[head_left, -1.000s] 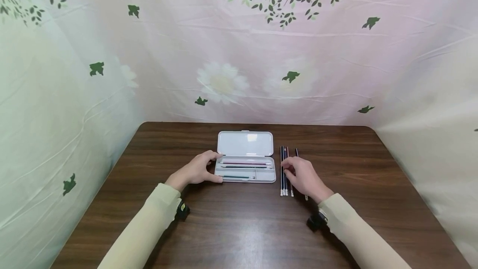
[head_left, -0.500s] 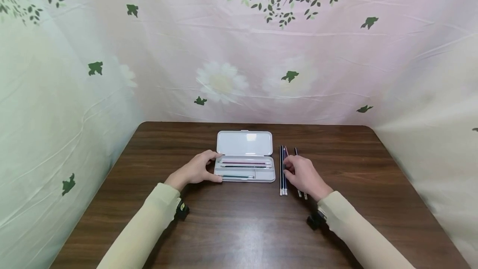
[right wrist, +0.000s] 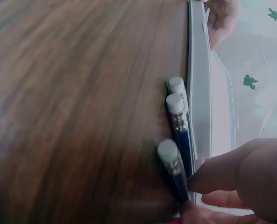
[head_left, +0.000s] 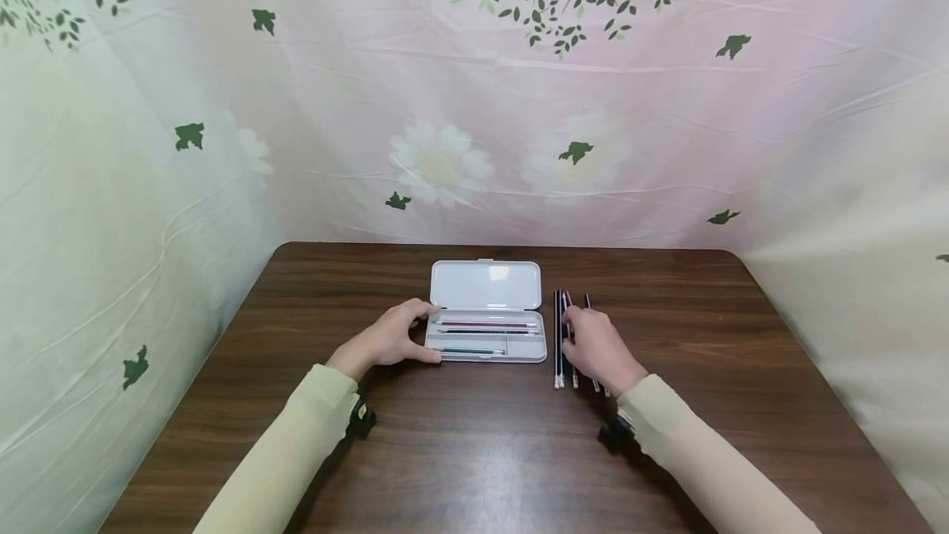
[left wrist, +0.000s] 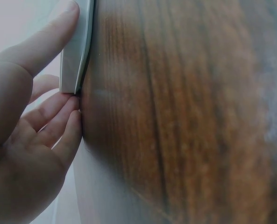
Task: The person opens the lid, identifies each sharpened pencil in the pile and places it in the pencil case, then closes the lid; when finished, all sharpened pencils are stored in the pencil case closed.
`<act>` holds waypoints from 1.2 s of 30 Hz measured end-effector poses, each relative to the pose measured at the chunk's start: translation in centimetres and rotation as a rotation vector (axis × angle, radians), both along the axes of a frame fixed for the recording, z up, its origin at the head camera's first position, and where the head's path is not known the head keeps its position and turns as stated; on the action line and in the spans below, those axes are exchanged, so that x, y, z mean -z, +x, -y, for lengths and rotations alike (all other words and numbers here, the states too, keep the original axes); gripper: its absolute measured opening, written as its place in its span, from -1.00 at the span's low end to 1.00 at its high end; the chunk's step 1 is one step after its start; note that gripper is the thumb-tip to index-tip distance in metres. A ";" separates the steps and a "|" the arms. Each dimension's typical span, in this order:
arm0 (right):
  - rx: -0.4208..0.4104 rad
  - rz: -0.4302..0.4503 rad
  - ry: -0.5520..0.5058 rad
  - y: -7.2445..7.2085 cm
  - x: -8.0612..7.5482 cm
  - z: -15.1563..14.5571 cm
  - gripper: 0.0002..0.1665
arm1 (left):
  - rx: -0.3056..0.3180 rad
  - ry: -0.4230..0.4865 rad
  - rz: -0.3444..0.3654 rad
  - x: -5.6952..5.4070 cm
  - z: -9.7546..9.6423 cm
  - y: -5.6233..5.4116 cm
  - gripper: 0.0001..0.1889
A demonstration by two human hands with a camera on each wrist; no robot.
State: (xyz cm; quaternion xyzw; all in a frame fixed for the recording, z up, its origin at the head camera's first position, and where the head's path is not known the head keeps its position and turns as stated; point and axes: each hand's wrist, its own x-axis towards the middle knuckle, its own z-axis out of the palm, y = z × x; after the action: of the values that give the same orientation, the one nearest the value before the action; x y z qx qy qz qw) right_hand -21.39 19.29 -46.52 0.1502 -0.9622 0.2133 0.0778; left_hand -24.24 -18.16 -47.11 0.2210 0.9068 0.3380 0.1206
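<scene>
An open white pencil case [head_left: 528, 348] lies on the table, its lid [head_left: 485, 284] folded back. My left hand [head_left: 389, 338] grips its left end, thumb at the front edge and fingers behind. Inside are a reddish pencil [head_left: 485, 323], a dark pencil [head_left: 489, 332] and a greenish pencil [head_left: 470, 351]. Right of the case, my right hand [head_left: 599, 344] pinches a dark pencil [right wrist: 178, 182] with a white eraser; its middle is hidden by the fingers. Two dark pencils [head_left: 558, 361] lie side by side along the case's right end. Two more pencils [head_left: 596, 386] stick out from under the right hand.
The brown wood-grain table [head_left: 474, 443] stretches in front of the case and to both sides. Behind it and at the sides hangs a pale cloth [head_left: 474, 89] printed with leaves, birds and flowers.
The reddish pencil outside the case shifted right, away from the row. Then my right hand drew a dark pencil slightly right, apart from the two beside the case. The left hand stays put.
</scene>
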 end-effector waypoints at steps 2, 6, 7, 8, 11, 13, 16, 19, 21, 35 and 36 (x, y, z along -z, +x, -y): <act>0.014 0.006 0.011 0.1 -0.1 0.2 -0.73 | -0.001 -0.002 0.002 0.0 0.0 0.0 -0.06; 0.040 0.004 0.034 0.1 -0.3 0.4 -0.77 | -0.001 0.001 0.006 0.1 -0.1 0.0 -0.07; 0.045 0.003 0.039 0.1 -0.3 0.5 -0.79 | 0.001 0.001 0.005 0.1 -0.1 0.0 -0.07; 0.050 0.003 0.043 0.1 -0.3 0.6 -0.80 | 0.003 0.002 0.003 0.1 -0.1 0.0 -0.07; 0.068 0.010 0.050 0.0 -0.3 0.7 -0.81 | 0.005 0.005 -0.002 0.1 -0.1 0.0 -0.07; 0.085 0.021 0.046 -0.1 -0.4 0.7 -0.79 | 0.005 0.003 -0.002 0.1 -0.1 0.0 -0.07; 0.110 0.038 0.035 -0.2 -0.6 0.6 -0.77 | 0.004 0.000 -0.006 0.0 -0.1 0.0 -0.07; 0.123 0.050 0.025 -0.3 -0.9 0.4 -0.78 | 0.002 -0.005 -0.008 -0.1 -0.1 -0.1 -0.07; 0.117 0.052 0.022 -0.4 -1.1 0.2 -0.82 | 0.001 -0.004 -0.008 0.0 -0.1 -0.1 -0.07; -0.037 0.005 -0.024 0.7 -1.5 -1.3 -0.78 | 0.000 -0.005 -0.012 0.1 0.0 0.0 -0.07; -0.044 0.000 -0.026 0.7 -1.5 -1.3 -0.79 | 0.001 -0.005 -0.014 0.1 0.0 0.0 -0.07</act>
State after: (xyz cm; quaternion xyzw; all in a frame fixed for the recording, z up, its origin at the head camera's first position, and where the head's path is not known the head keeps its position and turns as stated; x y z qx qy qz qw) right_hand -20.71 20.60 -45.03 0.1704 -0.9558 0.2276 0.0752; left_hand -24.21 -18.21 -47.17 0.2235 0.9084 0.3342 0.1149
